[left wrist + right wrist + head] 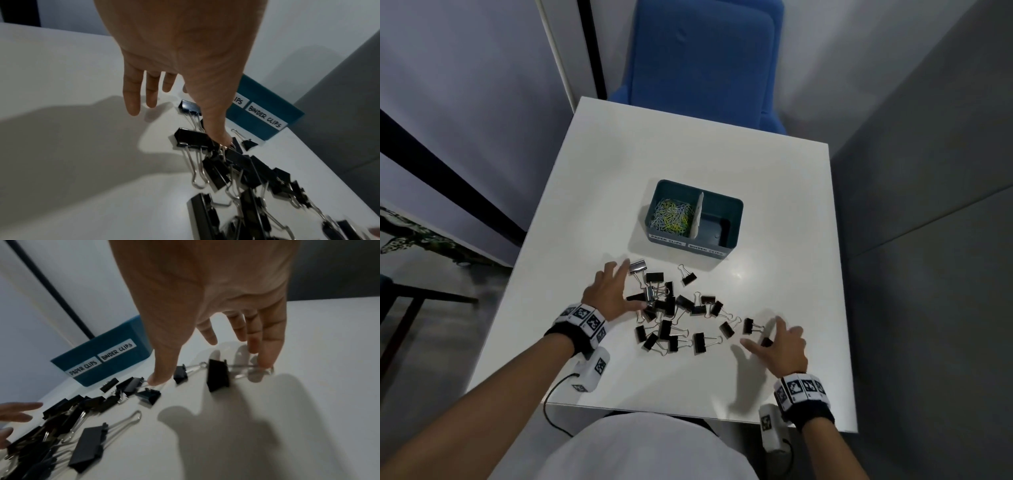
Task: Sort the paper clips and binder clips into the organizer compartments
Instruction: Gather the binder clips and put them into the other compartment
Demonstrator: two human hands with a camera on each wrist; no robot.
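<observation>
Binder clips (674, 315) between my spread left hand (610, 291) and right hand (780, 346) are looking stiff, light; I'm favouring their wire handles.

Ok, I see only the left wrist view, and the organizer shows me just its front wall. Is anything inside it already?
Observer: Yes. In the head view, coloured paper clips fill the left compartment of the organizer.
Operator: And the other compartment?
Observer: The right compartment shows no clips.
Operator: Where is the right hand?
Observer: The right hand is at the right edge of the pile, fingers straight. In the right wrist view a fingertip touches the wire handle of one binder clip.
</observation>
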